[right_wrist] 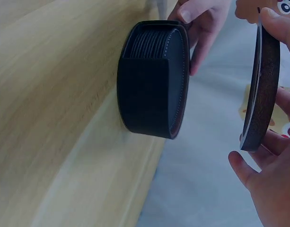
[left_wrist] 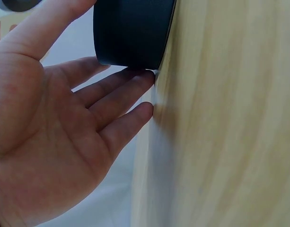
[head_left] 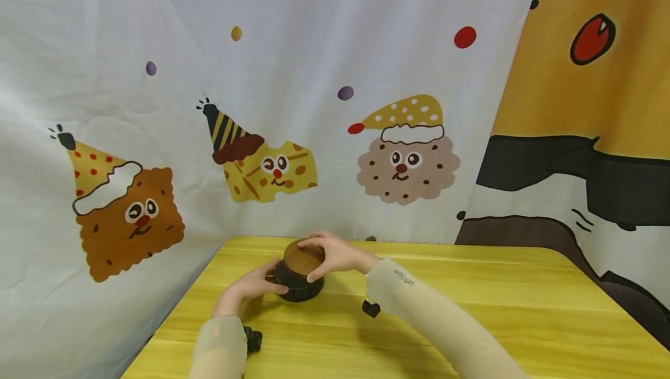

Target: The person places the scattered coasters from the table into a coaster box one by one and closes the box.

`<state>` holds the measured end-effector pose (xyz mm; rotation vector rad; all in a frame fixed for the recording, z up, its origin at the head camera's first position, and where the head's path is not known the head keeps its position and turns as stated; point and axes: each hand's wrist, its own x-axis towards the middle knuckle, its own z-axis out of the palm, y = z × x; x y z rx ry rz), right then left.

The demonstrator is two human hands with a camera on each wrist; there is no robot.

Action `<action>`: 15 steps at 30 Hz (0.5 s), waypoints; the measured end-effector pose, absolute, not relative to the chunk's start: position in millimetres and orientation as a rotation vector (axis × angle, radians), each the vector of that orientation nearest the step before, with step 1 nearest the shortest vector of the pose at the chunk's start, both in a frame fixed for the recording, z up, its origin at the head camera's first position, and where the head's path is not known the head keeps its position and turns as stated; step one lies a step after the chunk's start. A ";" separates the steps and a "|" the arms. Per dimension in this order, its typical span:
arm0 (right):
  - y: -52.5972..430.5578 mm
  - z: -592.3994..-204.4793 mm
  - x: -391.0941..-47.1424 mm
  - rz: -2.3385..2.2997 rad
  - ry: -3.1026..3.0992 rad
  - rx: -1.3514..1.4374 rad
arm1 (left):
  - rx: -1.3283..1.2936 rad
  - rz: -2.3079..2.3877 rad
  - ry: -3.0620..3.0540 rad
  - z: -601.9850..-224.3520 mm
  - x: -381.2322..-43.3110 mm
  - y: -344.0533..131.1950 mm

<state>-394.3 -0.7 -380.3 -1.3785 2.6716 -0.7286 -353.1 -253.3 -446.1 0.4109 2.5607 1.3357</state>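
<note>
A round black coaster holder point(head_left: 299, 290) stands on the table, with a stack of black stitched coasters point(right_wrist: 150, 43) showing through the gap in its wall. My left hand point(head_left: 252, 286) grips the holder's left side, thumb on the near side; the left wrist view shows its fingers spread along the holder's lower edge. A round brown wooden lid point(head_left: 302, 258) is in my right hand point(head_left: 337, 253), pinched at its rim between thumb and fingers. In the right wrist view the lid point(right_wrist: 262, 92) is tilted on edge, apart from the holder and above its top.
The yellow wood-grain table point(head_left: 471, 297) extends to the right and toward me. Behind it hangs a white curtain point(head_left: 293, 77) printed with cartoon biscuits and cheese. Black wrist-worn devices point(head_left: 371, 308) sit beneath both sleeves.
</note>
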 end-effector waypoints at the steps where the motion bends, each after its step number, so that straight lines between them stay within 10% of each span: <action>1: -2.9 -381.7 -394.9 -0.726 2.671 -1.379 | 0.417 1.340 2.558 -446.3 -353.0 -253.1; 15: -25.1 -410.5 -406.6 -0.723 2.687 -1.297 | 0.362 1.301 2.598 -446.6 -351.3 -252.3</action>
